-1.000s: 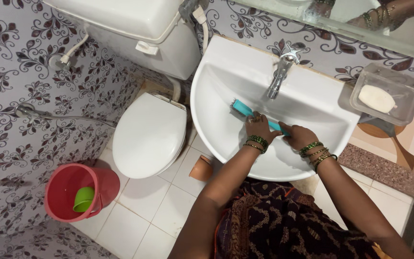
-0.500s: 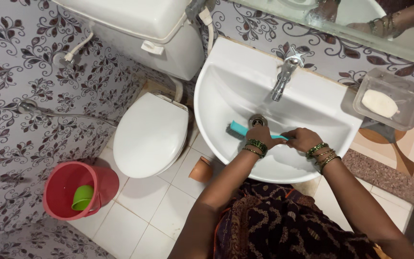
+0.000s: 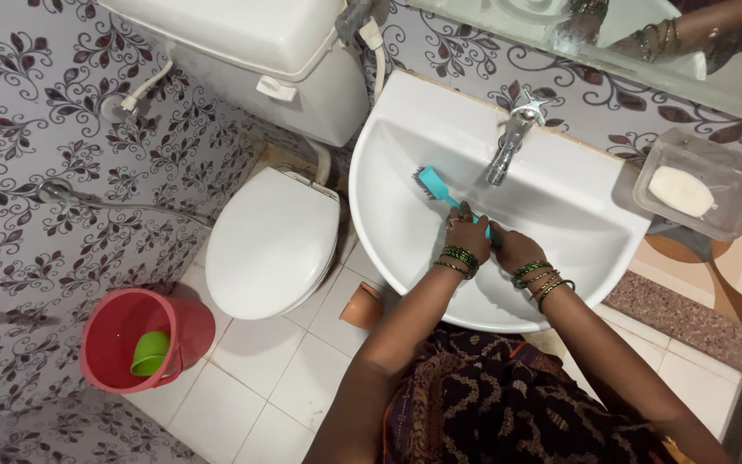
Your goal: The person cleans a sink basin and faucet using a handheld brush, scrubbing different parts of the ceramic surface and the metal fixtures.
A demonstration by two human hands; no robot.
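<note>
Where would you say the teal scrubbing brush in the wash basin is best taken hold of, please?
Grip the teal brush by its long handle, coming from the basin's front rim. The bristled head points up and back, left of the tap, so the handle runs toward the person. The left hand and the right hand both close on the handle, side by side, well clear of the bristles.

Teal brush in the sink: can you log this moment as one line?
both hands: left hand and right hand grip teal brush | bristles: against white sink inner wall, left of tap
</note>
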